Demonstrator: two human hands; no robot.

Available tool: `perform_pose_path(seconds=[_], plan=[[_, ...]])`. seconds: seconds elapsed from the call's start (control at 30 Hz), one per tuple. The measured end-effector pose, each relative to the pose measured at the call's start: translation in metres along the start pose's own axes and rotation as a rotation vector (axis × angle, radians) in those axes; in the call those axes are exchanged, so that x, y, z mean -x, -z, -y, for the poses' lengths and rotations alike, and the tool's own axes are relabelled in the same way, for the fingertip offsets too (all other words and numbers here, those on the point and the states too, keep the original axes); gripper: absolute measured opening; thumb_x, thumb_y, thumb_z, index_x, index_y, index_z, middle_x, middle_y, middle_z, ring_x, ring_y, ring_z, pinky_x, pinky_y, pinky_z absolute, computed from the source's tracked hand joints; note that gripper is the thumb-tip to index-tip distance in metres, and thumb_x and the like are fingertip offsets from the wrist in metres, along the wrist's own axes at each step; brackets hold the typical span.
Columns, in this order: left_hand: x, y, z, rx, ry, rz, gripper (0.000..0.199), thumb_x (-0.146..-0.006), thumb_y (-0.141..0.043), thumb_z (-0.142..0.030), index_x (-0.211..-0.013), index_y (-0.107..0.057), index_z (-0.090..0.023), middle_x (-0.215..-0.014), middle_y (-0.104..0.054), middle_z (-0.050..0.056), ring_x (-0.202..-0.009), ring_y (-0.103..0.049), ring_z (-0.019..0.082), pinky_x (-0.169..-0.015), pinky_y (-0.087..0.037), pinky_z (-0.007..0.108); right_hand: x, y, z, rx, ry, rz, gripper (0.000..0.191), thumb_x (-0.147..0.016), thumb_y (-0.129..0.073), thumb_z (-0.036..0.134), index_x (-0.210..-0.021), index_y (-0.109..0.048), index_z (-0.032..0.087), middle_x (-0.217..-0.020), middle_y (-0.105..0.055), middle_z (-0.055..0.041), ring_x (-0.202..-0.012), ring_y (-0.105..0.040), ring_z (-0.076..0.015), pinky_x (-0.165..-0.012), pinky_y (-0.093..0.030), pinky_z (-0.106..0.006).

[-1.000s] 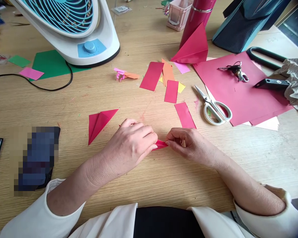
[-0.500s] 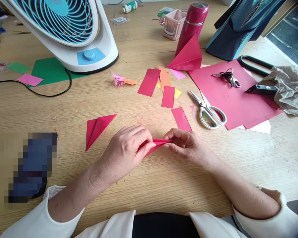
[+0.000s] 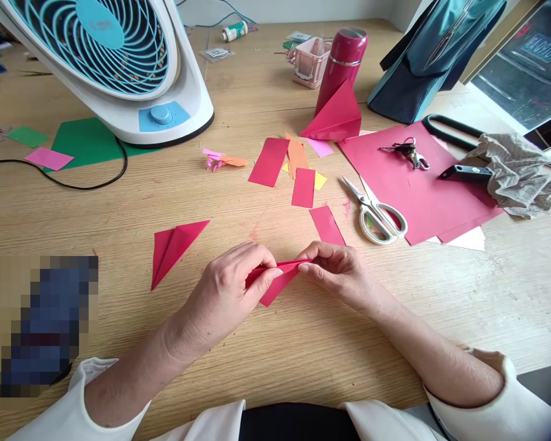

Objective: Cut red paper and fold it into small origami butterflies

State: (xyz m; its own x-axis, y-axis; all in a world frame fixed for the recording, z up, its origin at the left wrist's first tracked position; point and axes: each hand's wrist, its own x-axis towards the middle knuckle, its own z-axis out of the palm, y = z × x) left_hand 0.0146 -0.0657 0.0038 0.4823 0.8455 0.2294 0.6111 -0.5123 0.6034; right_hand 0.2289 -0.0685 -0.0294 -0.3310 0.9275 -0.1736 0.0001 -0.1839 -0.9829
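A folded red paper piece [image 3: 281,283] is held between my two hands just above the wooden table, its lower flap angled down toward me. My left hand [image 3: 239,275] pinches its left part between thumb and fingers, covering some of it. At its right tip, my right hand [image 3: 335,269] grips the edge with thumb and index finger. Left of my hands lies another folded red paper triangle [image 3: 177,245]. A small red paper rectangle [image 3: 327,225] rests just beyond my right hand.
White-handled scissors [image 3: 376,211] lie right of centre beside red paper sheets [image 3: 422,202] with keys [image 3: 411,153] on them. A fan [image 3: 174,116] stands back left. Behind a folded red paper shape [image 3: 337,116] is a red flask [image 3: 342,64]. A blurred dark object [image 3: 46,324] lies left.
The view has shifted slightly, so the table items appear a little lower and further left. More of the held paper's lower flap shows between my hands. Both hands keep their hold.
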Motion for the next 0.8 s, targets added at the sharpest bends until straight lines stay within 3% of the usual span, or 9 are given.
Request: perform_pose_path(seconds=[0.23, 0.8], plan=[[0.0011, 0.0007, -0.0016, -0.01, -0.012, -0.025, 0.014, -0.09, -0.06, -0.011, -0.079, -0.058, -0.018, -0.073, -0.062, -0.003, -0.067, -0.057, 0.011, -0.065, -0.041, 0.025, -0.0013, -0.0003, -0.001, -0.075, -0.017, -0.028, 0.032, -0.078, -0.078, 0.047, -0.08, -0.066, 0.018, -0.074, -0.061, 0.0003, -0.067, -0.051, -0.0115, -0.062, -0.041, -0.026], [0.0018, 0.0007, -0.0011, -0.049, -0.07, -0.074, 0.015, -0.091, -0.06, -0.009, -0.078, -0.059, -0.017, -0.073, -0.063, -0.002, -0.068, -0.057, 0.012, -0.065, -0.042, 0.026, -0.0014, 0.0013, 0.0014, -0.144, -0.009, -0.085, 0.023, -0.078, -0.079, 0.039, -0.077, -0.07, 0.018, -0.068, -0.061, 0.0014, -0.063, -0.048, -0.0103, -0.061, -0.039, -0.026]])
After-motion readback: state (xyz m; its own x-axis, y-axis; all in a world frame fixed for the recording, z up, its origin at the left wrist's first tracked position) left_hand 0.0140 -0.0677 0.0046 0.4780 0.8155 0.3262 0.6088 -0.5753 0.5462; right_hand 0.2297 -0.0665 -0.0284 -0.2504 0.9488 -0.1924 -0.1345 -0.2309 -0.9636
